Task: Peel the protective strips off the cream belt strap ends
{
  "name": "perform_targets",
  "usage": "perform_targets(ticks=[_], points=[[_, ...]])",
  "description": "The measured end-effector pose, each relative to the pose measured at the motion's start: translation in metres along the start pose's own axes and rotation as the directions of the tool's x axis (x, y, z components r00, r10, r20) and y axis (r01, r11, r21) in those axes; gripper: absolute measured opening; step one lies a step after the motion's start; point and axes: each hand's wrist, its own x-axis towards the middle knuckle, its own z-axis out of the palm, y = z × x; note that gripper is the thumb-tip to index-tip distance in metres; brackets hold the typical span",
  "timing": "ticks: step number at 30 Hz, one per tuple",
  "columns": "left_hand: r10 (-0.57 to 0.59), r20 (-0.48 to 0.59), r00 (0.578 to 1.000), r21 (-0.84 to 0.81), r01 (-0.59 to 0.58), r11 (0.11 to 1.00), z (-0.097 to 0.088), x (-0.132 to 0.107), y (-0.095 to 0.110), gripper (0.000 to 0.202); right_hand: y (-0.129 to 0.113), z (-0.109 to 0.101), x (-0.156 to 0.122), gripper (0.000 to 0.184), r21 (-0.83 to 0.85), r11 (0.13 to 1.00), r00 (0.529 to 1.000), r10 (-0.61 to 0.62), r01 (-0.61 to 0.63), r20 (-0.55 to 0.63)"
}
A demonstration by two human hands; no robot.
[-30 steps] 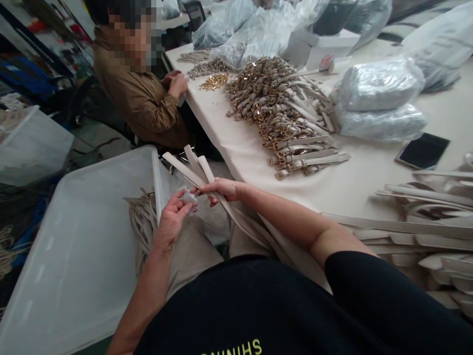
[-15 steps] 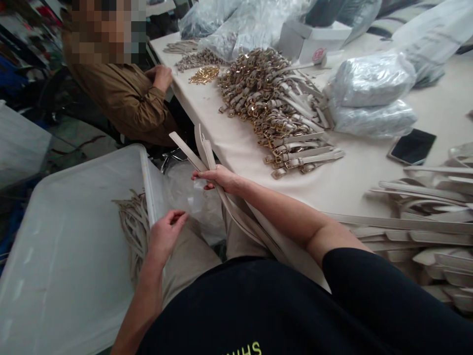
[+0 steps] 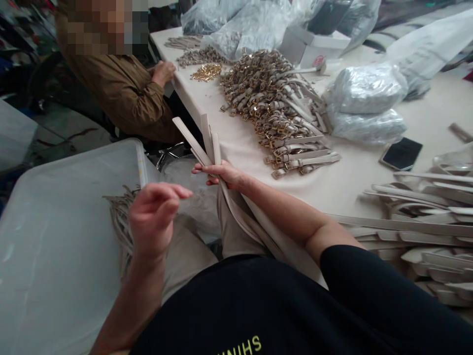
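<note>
My right hand (image 3: 225, 175) is closed around several beige straps (image 3: 192, 141) at the table's near edge. Their flat ends fan out above my fingers, and the long parts hang down past my forearm toward my lap. My left hand (image 3: 153, 217) is raised in front of the white bin, apart from the straps. Its fingers are curled together, slightly blurred, and nothing shows in them. Inside the bin (image 3: 66, 162), a bunch of thin beige strips (image 3: 120, 217) lies along the right wall, partly hidden by my left hand and wrist.
On the table (image 3: 207, 108) lies a large heap of buckled straps (image 3: 269, 98), with gold metal pieces (image 3: 207, 72) beyond. Plastic-wrapped packs (image 3: 369, 103), a phone (image 3: 401, 153) and stacked straps (image 3: 417, 236) lie to the right. A person in a brown jacket (image 3: 125, 98) sits at the far left.
My left hand has risen and moved slightly left. My right hand keeps its hold on the straps, whose ends have spread a little. The view has shifted slightly.
</note>
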Motion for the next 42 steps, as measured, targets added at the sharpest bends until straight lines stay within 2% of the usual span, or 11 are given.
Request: perform_targets(ticks=[4,8,11,14,19,22,28,31,37,39,42], points=[[-0.193,0.014,0.981,0.161,0.189,0.969,0.044,0.045,-0.063,0.045,0.002,0.013,-0.002,0.022,-0.025,1.000,1.000,-0.010,0.010,0.003],[-0.331,0.108,0.937,0.108,0.320,0.941,0.057,0.035,-0.099,0.039,0.004,0.017,-0.003,0.019,-0.067,0.997,0.999,-0.030,0.027,-0.045],[-0.374,0.190,0.908,0.016,0.378,0.926,0.044,0.013,-0.098,0.038,0.004,0.012,0.001,0.015,-0.122,0.991,0.984,-0.070,0.050,-0.164],[-0.420,0.233,0.877,0.001,0.432,0.902,0.019,-0.006,-0.092,0.038,0.004,0.007,0.008,0.015,-0.193,0.979,0.961,-0.111,0.062,-0.252],[-0.513,0.155,0.844,-0.064,0.527,0.847,-0.025,-0.036,-0.095,0.039,0.006,0.003,0.016,0.018,-0.262,0.962,0.928,-0.164,0.076,-0.335],[-0.555,0.146,0.819,-0.024,0.564,0.825,-0.048,-0.050,-0.096,0.037,0.007,-0.001,0.020,0.016,-0.275,0.957,0.911,-0.197,0.098,-0.363],[-0.634,0.251,0.732,0.151,0.617,0.772,-0.082,-0.058,-0.093,0.031,0.009,-0.011,0.024,0.019,-0.317,0.940,0.894,-0.246,0.126,-0.375],[-0.673,0.330,0.662,0.254,0.624,0.739,-0.087,-0.054,-0.093,0.028,0.010,-0.012,0.025,0.023,-0.356,0.926,0.898,-0.260,0.127,-0.356],[-0.745,0.494,0.448,0.428,0.621,0.657,-0.072,-0.048,-0.095,0.019,0.011,-0.010,0.024,0.031,-0.388,0.914,0.898,-0.267,0.121,-0.349],[-0.754,0.489,0.439,0.426,0.634,0.645,-0.067,-0.046,-0.096,0.014,0.008,-0.008,0.021,0.030,-0.383,0.919,0.906,-0.237,0.092,-0.351],[-0.763,0.369,0.531,0.206,0.754,0.624,-0.062,-0.037,-0.095,0.013,0.006,-0.002,0.015,0.026,-0.393,0.920,0.918,-0.152,-0.004,-0.367]])
